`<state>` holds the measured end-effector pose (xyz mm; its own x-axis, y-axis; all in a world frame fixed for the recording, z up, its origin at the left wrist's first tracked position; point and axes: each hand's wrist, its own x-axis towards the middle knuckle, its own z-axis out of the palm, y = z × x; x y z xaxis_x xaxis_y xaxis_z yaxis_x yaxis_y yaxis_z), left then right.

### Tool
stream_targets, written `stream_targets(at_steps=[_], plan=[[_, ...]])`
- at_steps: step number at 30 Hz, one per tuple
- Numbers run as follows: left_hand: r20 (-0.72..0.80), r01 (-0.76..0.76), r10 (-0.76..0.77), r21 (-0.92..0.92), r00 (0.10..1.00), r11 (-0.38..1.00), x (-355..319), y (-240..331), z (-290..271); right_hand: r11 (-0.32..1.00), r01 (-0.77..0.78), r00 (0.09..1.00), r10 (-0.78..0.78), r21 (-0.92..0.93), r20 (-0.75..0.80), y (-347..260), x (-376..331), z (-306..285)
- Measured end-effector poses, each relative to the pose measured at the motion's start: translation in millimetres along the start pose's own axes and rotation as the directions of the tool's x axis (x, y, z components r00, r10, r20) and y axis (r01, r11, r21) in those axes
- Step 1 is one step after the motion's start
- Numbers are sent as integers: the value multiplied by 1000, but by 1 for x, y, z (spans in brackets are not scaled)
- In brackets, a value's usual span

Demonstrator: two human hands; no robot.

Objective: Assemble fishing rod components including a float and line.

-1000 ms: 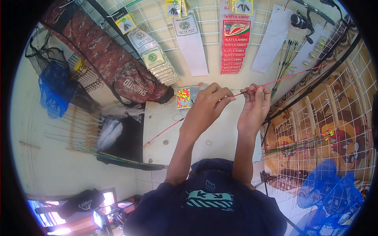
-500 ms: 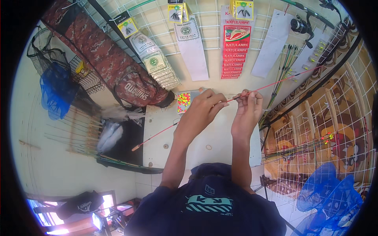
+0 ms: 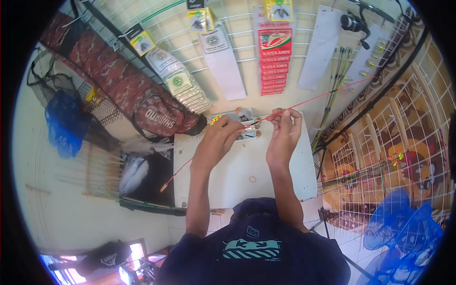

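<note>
The white table [image 3: 242,171] fills the middle of the frame, and both hands work above its far edge. The near half of the table top is mostly bare, with only a small ring [image 3: 252,179] lying on it, so there is free room between the hands and the person's chest. At the far edge a small open tackle box [image 3: 240,124] stands directly under the hands.

The left hand [image 3: 219,140] is closed in a pinch on a thin red rod [image 3: 304,102]. The right hand [image 3: 284,133] is raised just beside it, and its fingertips also pinch the rod. The rod goes from the lower left, past the table's left edge, up between the hands and on toward the upper right of the frame. Its low end [image 3: 164,189] hangs beyond the table, over a dark box [image 3: 142,175] on the floor.

Behind the table is a pale wall with a wire grid [image 3: 228,28], full of hanging packets and white cards. A long camouflage rod bag [image 3: 114,85] leans in the upper left, and a blue net [image 3: 64,123] hangs at the left. At the right, more wire panels [image 3: 380,156] and standing rods come close to the table's right edge. It looks narrow there, but the lens bends this part strongly.
</note>
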<state>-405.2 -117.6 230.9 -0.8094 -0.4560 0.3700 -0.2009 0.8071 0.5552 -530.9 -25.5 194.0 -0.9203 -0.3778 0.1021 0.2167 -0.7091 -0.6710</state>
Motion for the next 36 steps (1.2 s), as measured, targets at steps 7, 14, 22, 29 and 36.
stream_targets(at_steps=[7,14,22,29,36], plan=[[28,-42,42,2,999,999,-4,-7,-11,998,54,998,-53,-13,34,-5,3,0],[-18,-68,68,-11,998,998,-9,-12,8,994,105,994,-105,-30,-5,-23,14,-11],[-55,-17,7,-173,998,985,-16,-3,52,983,178,982,-181,-53,-54,-43,23,-26],[-16,124,-140,-376,990,918,-39,-24,74,981,169,985,-172,-96,-25,-39,25,-33],[57,339,-340,-331,939,880,-90,-69,61,982,170,984,-173,-84,-35,-39,40,-46]])
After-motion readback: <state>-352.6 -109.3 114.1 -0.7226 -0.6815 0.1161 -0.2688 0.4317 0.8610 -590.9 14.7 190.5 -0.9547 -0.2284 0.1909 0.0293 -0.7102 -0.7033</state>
